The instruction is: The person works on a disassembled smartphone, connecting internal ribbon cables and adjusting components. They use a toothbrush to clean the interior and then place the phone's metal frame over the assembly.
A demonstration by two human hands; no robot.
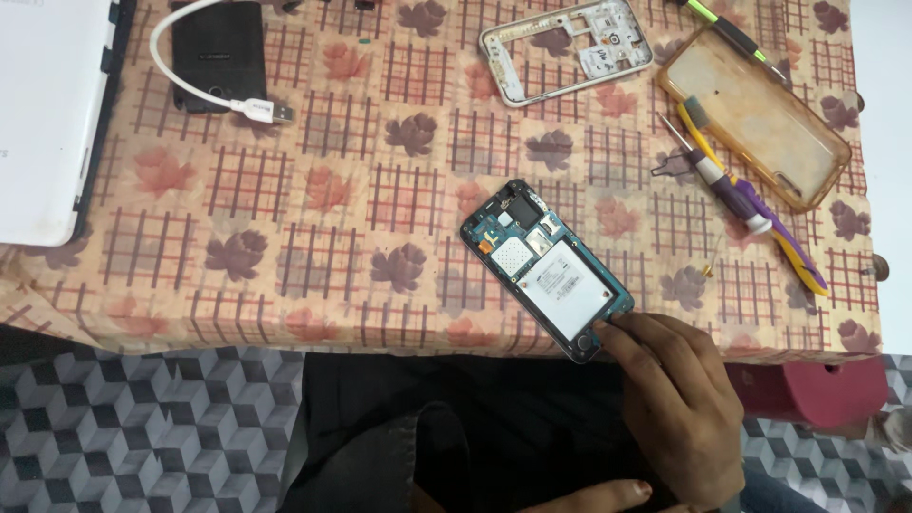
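The right hand [679, 404] is lying nearest, its fingers [627, 334] curling narrowly and pressing on the lower corner of the opened smartphone [546, 268], which is resting slantwise near the table's front edge. Only a fingertip of the left hand [594, 496] is showing at the bottom, so its grip cannot be told. The leaf-patterned tablecloth [332, 190] is spreading widest; the white laptop [47, 104], the clear phone case [760, 114], the phone frame [565, 47], the black power bank [218, 52] and the purple screwdriver [722, 185] are lying well apart from the hand.
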